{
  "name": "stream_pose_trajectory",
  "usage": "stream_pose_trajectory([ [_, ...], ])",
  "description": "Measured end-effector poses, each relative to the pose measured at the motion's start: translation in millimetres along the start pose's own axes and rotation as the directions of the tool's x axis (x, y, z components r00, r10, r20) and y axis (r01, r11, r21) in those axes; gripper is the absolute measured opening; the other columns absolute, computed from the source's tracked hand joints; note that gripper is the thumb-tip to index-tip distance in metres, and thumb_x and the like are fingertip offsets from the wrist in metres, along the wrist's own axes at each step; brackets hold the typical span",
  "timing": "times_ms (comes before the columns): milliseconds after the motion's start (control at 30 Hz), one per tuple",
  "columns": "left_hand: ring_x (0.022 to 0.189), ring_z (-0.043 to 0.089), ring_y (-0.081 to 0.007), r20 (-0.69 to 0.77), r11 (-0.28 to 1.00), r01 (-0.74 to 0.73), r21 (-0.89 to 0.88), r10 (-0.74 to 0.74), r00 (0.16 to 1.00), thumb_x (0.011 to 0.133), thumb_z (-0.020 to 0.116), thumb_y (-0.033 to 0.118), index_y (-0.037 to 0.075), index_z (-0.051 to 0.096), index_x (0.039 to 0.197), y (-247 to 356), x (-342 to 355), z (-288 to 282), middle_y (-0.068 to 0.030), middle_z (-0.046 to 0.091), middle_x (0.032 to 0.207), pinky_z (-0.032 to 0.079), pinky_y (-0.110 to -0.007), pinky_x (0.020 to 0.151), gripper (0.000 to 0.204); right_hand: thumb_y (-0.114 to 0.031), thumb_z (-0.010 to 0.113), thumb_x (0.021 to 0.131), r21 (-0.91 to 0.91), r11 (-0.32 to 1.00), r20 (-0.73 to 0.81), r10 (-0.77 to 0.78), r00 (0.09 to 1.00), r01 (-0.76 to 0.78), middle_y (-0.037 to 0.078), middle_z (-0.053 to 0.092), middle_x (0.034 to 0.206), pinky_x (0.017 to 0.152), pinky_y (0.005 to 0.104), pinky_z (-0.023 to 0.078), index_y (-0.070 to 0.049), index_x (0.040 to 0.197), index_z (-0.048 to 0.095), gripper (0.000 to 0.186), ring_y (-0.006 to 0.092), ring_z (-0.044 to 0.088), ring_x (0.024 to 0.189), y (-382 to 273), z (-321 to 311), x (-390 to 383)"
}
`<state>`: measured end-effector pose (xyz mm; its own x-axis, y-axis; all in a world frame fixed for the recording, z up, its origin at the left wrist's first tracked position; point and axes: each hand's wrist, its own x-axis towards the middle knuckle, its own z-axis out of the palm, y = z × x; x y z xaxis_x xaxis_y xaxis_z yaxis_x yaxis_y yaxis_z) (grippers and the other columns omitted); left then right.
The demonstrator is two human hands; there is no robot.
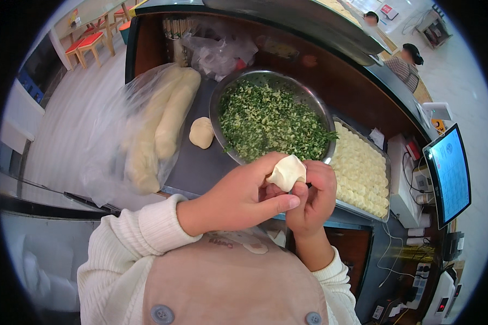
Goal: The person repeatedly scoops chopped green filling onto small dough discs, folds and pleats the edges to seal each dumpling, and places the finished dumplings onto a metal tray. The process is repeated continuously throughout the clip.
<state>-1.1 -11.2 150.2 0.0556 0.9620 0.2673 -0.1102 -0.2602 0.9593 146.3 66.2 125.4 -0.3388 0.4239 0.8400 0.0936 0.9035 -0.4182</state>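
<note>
A pale dumpling point(286, 172) is pinched between both my hands, just in front of a big steel bowl. My left hand point(241, 192) curls around its left side, thumb pointing right. On the other side, my right hand point(315, 200) grips it with bent fingers. Whether filling is inside the dough cannot be seen. Chopped green filling point(274, 116) fills much of the steel bowl point(216, 116). To the bowl's left lies a small stack of round dough wrappers point(201, 133). Rows of pale dumplings point(360, 170) cover a metal tray to its right.
Long dough rolls point(173, 116) lie in a clear plastic bag point(100, 141) at the left. A crumpled bag point(219, 51) sits behind the bowl. A screen point(449, 173) and loose cables stand at the right. Two people point(406, 65) are beyond the counter.
</note>
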Motion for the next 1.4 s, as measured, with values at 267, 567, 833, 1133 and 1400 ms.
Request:
stream_pose_trajectory([
  [267,0.081,0.063,-0.0145,0.028,0.927,-0.039,0.372,0.031,0.999,0.083,0.069,0.009,0.004,0.045,0.131,5.1,-2.6,-4.6,-0.0099,0.063,0.108,0.051,-0.028,0.069,0.054,-0.012,0.062,0.088,0.089,0.996,0.047,-0.021,0.999,0.017,0.014,0.061,0.089,0.07,0.0375,0.048,0.002,0.096,0.062,0.016,0.03,0.057,0.078,-7.2,-7.3,9.7],
  [567,0.071,0.066,-0.0241,0.004,0.818,-0.104,0.566,0.123,0.992,0.082,0.071,0.011,0.006,0.045,0.129,-18.8,4.5,0.4,-0.0135,0.065,0.088,0.051,-0.034,0.063,0.054,-0.008,0.065,0.086,0.056,0.936,0.142,0.338,0.93,-0.348,0.013,0.067,0.087,0.067,0.0333,0.052,0.0,0.094,0.066,0.011,0.0287,0.064,0.075,-6.1,-15.7,3.0],
  [833,0.06,0.061,-0.0223,-0.023,0.719,-0.039,0.693,0.076,0.997,0.082,0.069,0.009,0.005,0.064,0.089,-102.6,-32.0,-36.7,-0.0083,0.063,0.068,0.047,-0.033,0.055,0.01,-0.03,0.062,0.091,0.069,0.481,-0.037,0.876,0.48,-0.874,0.004,0.065,0.069,0.06,0.0299,0.048,0.0,0.09,0.069,0.03,0.0111,0.06,0.064,127.2,-156.3,-72.6],
  [1133,0.051,0.051,-0.0267,0.024,0.384,-0.078,0.92,0.145,0.989,0.078,0.068,0.011,0.011,0.06,0.075,-172.5,-66.5,-71.2,-0.0034,0.05,0.054,0.039,-0.041,0.054,0.009,-0.031,0.066,0.085,-0.719,0.183,-0.47,0.584,0.662,-0.671,0.019,0.068,0.078,0.068,0.0433,0.051,-0.004,0.087,0.073,0.029,0.0376,0.066,0.077,305.0,-337.1,-55.1],
  [1400,0.051,0.05,-0.0271,0.04,0.368,-0.082,0.926,0.122,0.992,0.076,0.068,0.01,0.011,0.058,0.078,-174.6,-67.7,-76.0,-0.0024,0.047,0.053,0.039,-0.041,0.055,0.01,-0.033,0.065,0.085,-0.757,-0.102,-0.508,0.714,0.482,-0.645,0.016,0.07,0.09,0.076,0.0443,0.054,-0.013,0.092,0.074,0.023,0.0355,0.067,0.086,348.7,-328.9,-63.2],
])
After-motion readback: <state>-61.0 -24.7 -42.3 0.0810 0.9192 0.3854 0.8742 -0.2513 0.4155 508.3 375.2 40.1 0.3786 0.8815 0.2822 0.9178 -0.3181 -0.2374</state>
